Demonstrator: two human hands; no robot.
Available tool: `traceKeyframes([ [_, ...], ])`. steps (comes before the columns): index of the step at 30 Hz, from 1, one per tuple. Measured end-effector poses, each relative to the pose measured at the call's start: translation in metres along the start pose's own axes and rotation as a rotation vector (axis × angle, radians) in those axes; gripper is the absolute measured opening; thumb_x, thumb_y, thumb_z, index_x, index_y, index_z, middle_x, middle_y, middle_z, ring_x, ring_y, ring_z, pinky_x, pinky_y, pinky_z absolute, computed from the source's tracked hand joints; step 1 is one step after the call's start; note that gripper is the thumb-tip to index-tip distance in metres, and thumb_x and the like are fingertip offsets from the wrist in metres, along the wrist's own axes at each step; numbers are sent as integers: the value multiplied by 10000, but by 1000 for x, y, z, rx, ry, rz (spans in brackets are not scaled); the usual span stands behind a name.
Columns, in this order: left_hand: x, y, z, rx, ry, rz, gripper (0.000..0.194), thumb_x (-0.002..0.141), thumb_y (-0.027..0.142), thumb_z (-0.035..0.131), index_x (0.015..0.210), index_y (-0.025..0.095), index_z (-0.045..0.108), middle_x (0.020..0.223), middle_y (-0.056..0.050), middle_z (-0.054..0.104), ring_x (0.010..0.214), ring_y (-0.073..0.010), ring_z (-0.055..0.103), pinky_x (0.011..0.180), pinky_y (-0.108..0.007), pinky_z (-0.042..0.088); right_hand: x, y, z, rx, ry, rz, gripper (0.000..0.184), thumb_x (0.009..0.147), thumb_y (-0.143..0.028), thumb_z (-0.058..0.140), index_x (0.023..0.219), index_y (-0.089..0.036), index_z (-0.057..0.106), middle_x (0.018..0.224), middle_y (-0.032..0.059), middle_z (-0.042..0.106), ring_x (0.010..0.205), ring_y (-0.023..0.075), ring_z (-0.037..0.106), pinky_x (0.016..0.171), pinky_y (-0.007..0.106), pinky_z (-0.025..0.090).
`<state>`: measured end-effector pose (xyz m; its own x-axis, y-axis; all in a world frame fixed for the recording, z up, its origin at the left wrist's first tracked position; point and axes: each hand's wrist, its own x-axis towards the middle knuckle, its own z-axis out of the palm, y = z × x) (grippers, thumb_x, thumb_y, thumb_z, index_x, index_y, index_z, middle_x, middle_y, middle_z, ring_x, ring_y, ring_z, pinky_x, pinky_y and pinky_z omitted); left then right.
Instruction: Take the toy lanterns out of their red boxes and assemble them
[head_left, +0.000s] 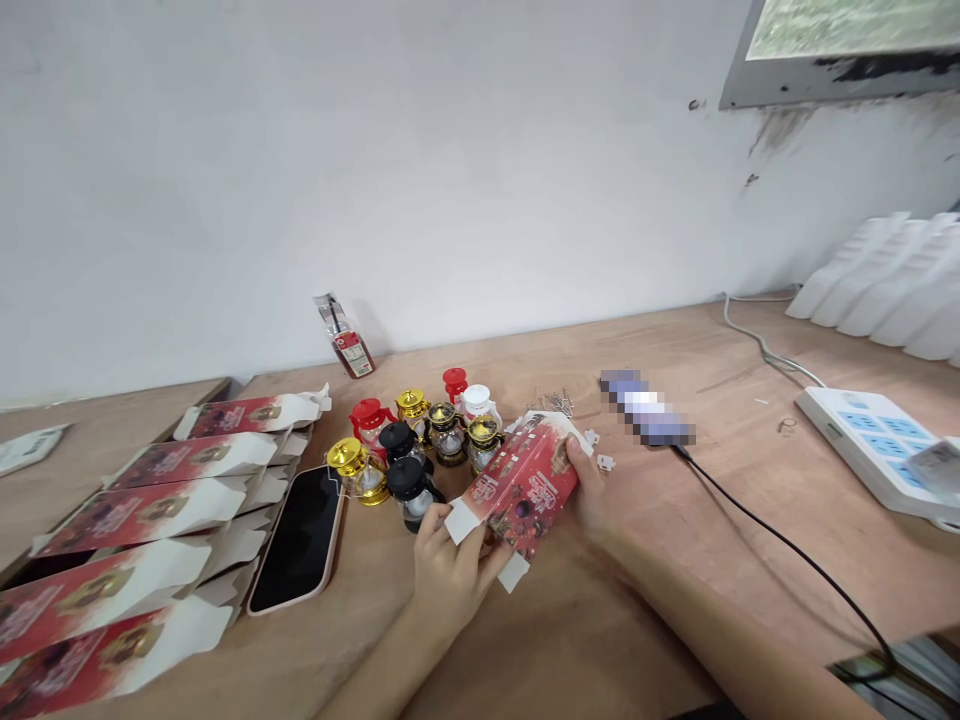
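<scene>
Both hands hold a red printed cardboard box [529, 490] tilted above the table, with white flaps sticking out at its near end. My left hand [454, 565] grips that near end, its fingers around the flaps. At the far right side, my right hand [589, 490] is closed on the box. Just beyond and left of it stand several miniature lanterns: a gold one [361, 470], black ones such as the front one [411, 492], a red one [370, 425] and a white one [478, 402]. The inside of the box is hidden.
Several open red boxes [161, 505] lie in a row at left, beside a pink-edged phone [298, 540]. A bottle [349, 345] stands by the wall. At right are a cabled device [649, 410], a power strip [874, 440] and white plastic pieces [885, 285]. Small metal bits [553, 402] lie behind the box.
</scene>
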<state>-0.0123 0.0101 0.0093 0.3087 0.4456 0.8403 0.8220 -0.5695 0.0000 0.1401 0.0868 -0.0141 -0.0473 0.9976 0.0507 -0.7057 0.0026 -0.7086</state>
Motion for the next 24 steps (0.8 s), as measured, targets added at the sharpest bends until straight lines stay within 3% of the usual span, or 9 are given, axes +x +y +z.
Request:
traceKeyframes([
  [4,-2,-1,-1,11,31,-7,193,802,146,593,641,185,495,457,49,532,422,-102,443,509,-275,349,-2,-2,3,-59,-87,-53,247,770,-406,629,951,-238,616,793,-36,673,698,162,619,695,274,483],
  [12,-1,-6,0,194,0,-39,257,811,216,538,564,203,469,440,24,538,411,-128,489,510,-279,379,-2,-5,3,-134,-67,-153,318,717,-397,669,990,-247,608,831,-15,677,693,177,608,652,279,463],
  [16,3,-3,0,152,18,-19,180,800,222,561,638,199,484,439,43,511,396,-121,471,505,-271,374,2,-12,5,-130,-53,-173,302,719,-401,653,973,-240,632,822,-12,684,723,185,623,699,294,472],
  [18,5,-1,-2,107,40,-20,94,787,236,586,751,175,524,499,30,533,437,-121,494,503,-260,376,8,-21,7,-64,-11,-155,289,733,-436,617,933,-229,647,809,-7,692,755,199,638,732,314,485],
  [21,7,2,-6,52,120,-12,173,783,258,593,907,146,549,687,-33,571,575,-133,547,527,-243,415,22,-42,6,94,128,-169,303,780,-466,520,868,-214,662,809,-1,707,784,195,655,758,319,507],
  [24,7,0,-10,11,233,-5,189,823,319,542,935,167,533,779,-47,526,628,-134,539,543,-246,458,38,-59,-5,234,295,-172,303,819,-436,455,839,-214,659,790,-13,711,731,152,660,695,275,535],
])
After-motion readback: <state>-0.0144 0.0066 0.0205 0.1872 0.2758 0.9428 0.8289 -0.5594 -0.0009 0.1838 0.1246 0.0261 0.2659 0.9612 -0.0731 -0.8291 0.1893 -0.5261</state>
